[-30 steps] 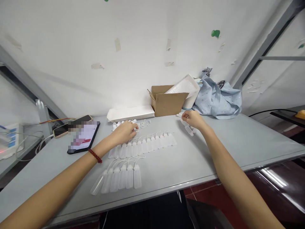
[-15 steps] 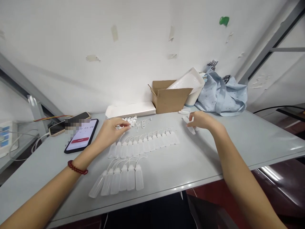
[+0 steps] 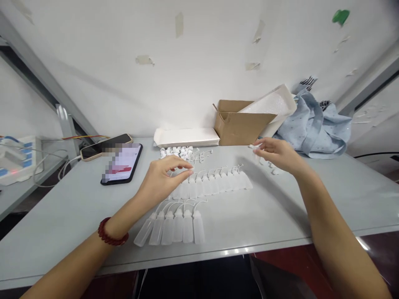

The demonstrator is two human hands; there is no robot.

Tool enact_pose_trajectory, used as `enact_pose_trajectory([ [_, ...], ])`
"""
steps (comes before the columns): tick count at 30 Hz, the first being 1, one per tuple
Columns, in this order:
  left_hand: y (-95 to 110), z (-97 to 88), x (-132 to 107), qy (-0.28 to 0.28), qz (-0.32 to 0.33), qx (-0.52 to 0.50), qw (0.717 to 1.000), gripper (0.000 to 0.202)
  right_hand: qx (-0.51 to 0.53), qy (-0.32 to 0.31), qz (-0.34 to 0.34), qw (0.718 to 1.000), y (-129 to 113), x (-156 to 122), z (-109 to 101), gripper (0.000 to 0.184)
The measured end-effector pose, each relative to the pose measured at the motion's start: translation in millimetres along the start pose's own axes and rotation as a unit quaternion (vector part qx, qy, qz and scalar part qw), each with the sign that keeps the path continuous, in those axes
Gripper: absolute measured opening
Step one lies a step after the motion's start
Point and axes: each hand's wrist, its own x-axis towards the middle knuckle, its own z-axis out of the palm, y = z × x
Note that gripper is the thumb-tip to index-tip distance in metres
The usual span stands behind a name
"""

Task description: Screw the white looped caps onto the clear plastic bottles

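Note:
My left hand [image 3: 168,175] hovers over the left end of a slanting row of translucent bottles [image 3: 222,182] with thin white curved nozzles. Its thumb and forefinger are pinched on a small white piece, mostly hidden by the fingertips. Just behind lie a cluster of white caps [image 3: 177,152] and some loose thin nozzles [image 3: 202,155]. Nearer the front edge, several more nozzled bottles [image 3: 178,226] lie side by side. On the right, my right hand [image 3: 277,154] pinches a small pale bottle [image 3: 253,146], partly covered by its fingers. More white pieces [image 3: 273,168] lie beneath that hand.
At the back are a flat white stack [image 3: 188,137], an open cardboard box [image 3: 245,128] with white padded wrap [image 3: 271,101], and a light blue cloth bag [image 3: 314,128]. Two phones, one black [image 3: 123,164] and one tan-edged [image 3: 106,146], lie left, near a power strip [image 3: 20,160].
The view has shifted, so the scene sits further right. My left hand has come away from the caps toward the row of bottles. My right hand has moved slightly back and now grips a small bottle.

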Motion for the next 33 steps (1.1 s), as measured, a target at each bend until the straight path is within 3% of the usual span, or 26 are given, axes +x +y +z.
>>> enact_pose_trajectory([
  [3, 7.6, 0.4, -1.8, -0.01, -0.029, -0.06, 0.998, 0.008, 0.201, 0.019, -0.042, 0.979, -19.2, -9.8, 15.2, 0.025],
  [6, 11.8, 0.3, -2.5, -0.016, -0.057, -0.117, 0.991, 0.007, 0.333, -0.071, -0.055, 0.939, -33.1, -19.8, 36.9, 0.022],
  [10, 11.4, 3.2, -4.4, -0.031, -0.092, -0.187, 0.978, 0.008, 0.378, -0.191, -0.067, 0.904, -43.1, -31.9, 58.5, 0.02],
  [16, 9.2, 9.4, -7.9, -0.038, -0.093, -0.194, 0.976, 0.008, 0.42, -0.246, -0.057, 0.872, -49.6, -39.6, 69.6, 0.02],
  [21, 11.5, 12.9, -8.5, -0.043, -0.078, -0.162, 0.983, 0.005, 0.434, -0.252, -0.055, 0.863, -49.5, -40.3, 74.3, 0.02],
  [33, 13.9, 10.8, -10.4, -0.052, -0.069, -0.139, 0.986, 0.014, 0.416, -0.212, -0.051, 0.883, -53.5, -44.5, 76.4, 0.019],
])
